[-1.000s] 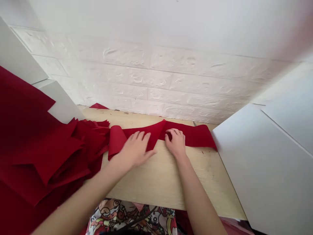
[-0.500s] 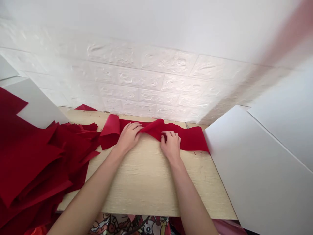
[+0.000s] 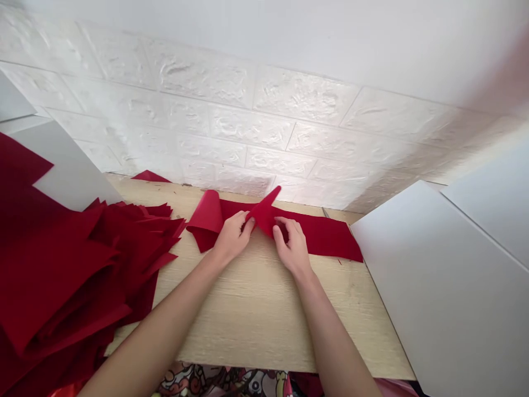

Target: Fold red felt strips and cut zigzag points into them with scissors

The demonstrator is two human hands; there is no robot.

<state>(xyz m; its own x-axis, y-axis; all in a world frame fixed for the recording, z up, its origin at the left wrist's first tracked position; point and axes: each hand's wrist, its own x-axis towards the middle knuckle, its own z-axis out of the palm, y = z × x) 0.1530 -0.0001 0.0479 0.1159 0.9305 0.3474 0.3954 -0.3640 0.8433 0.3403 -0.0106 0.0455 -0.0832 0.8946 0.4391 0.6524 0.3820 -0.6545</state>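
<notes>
A long red fabric strip (image 3: 330, 234) lies across the wooden board, its left end curled over into a loop (image 3: 206, 212). My left hand (image 3: 235, 236) pinches a pointed red fabric flap (image 3: 264, 211) between thumb and fingers, at the middle of the strip. The flap stands up with its tip toward the wall; whether it is a fold of the strip or a separate piece, I cannot tell. Just right of the flap is my right hand (image 3: 292, 242), fingers curved and thumb apart, resting by the strip's near edge with nothing visible between them.
On the left, a heap of cut red fabric (image 3: 61, 259) spreads over the board (image 3: 248, 314). White panels stand at the left (image 3: 70, 160) and right (image 3: 446, 275). A white brick-patterned wall (image 3: 264, 132) closes off the back, with a red scrap (image 3: 151, 176) at its foot.
My left hand has closed on the fabric and lifted it into a steeper point. The right hand's thumb and fingers have spread wider. The strip's right part lies flatter.
</notes>
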